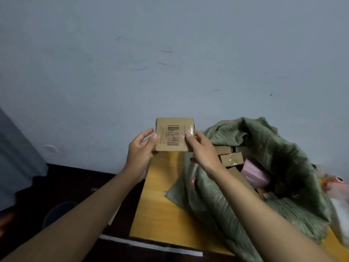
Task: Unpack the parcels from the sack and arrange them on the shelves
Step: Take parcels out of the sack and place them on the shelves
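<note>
Small flat brown cardboard parcel (172, 134) held up over the yellow wooden table (156, 208).
Left hand (140, 148) and right hand (203, 148) pinch only its side edges; it could slip, and the slumped green woven sack (236, 186) behind could spill.

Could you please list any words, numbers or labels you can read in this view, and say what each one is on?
Cardboard parcel, held in both hands: two printed barcodes with lines of small print between them, too blurred to read.
Parcels inside the green sack: no legible print.
Nothing else carries readable text.
</note>
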